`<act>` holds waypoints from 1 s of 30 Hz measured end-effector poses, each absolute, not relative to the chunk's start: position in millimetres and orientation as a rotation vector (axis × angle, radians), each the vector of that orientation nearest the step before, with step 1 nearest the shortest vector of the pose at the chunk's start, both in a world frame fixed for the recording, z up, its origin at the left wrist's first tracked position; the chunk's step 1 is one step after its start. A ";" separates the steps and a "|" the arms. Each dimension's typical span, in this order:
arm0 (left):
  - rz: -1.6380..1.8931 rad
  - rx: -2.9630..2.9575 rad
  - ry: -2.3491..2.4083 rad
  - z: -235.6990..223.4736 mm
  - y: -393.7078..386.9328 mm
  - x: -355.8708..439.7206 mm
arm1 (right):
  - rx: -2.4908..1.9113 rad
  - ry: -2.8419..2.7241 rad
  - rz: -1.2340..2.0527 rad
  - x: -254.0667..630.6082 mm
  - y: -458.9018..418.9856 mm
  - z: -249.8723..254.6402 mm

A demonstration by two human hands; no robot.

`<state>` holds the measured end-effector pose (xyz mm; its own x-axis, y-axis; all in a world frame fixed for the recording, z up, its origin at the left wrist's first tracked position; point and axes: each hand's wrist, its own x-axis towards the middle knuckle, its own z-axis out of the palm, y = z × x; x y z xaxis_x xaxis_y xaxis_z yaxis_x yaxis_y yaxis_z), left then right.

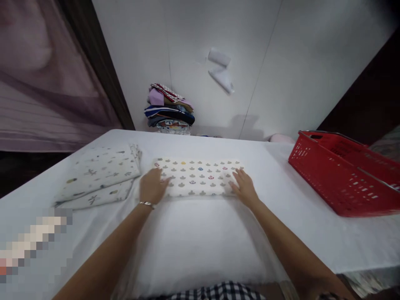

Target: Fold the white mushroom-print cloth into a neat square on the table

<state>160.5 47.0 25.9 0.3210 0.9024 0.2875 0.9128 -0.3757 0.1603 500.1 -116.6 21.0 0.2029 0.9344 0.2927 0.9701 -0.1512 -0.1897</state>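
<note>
A folded white cloth (196, 177) with rows of small grey, red, blue and yellow motifs lies flat on the white-covered table (203, 233) in front of me. On its left end rests my left hand (154, 185), a bracelet at the wrist, its fingers spread over the fabric. My right hand (245, 187) lies at the cloth's right end, fingers stretched out and apart. Neither hand grips the cloth. Left of it is another folded cloth (100, 171), white with a sparse plant-like print.
A red plastic basket (343, 179) with slotted sides stands at the right. Beyond the table's far edge, a stack of folded clothes (170, 108) sits against the white wall (193, 37). A pinkish curtain (56, 91) hangs at the left. The lower left corner is pixelated.
</note>
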 end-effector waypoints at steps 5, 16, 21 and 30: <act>-0.215 -2.813 -1.443 -1.5 42.2 183.7 | -2.066 -2.142 0.105 465.8 -97.3 5.7; -0.120 -2.882 -1.642 3.5 59.1 165.4 | -2.140 -2.109 0.339 483.2 -91.6 2.9; -0.112 -2.622 -1.819 3.5 69.2 139.8 | -2.496 -1.755 0.127 520.8 -84.0 -2.2; -0.301 -2.572 -2.022 1.2 84.7 125.2 | -2.343 -1.365 0.255 562.2 -94.2 -19.1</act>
<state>125.2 84.7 1.2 0.2294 0.9718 0.0546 0.9455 -0.2358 0.2245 562.2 -94.2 -19.1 0.5023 0.8633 0.0495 0.7873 -0.4329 -0.4389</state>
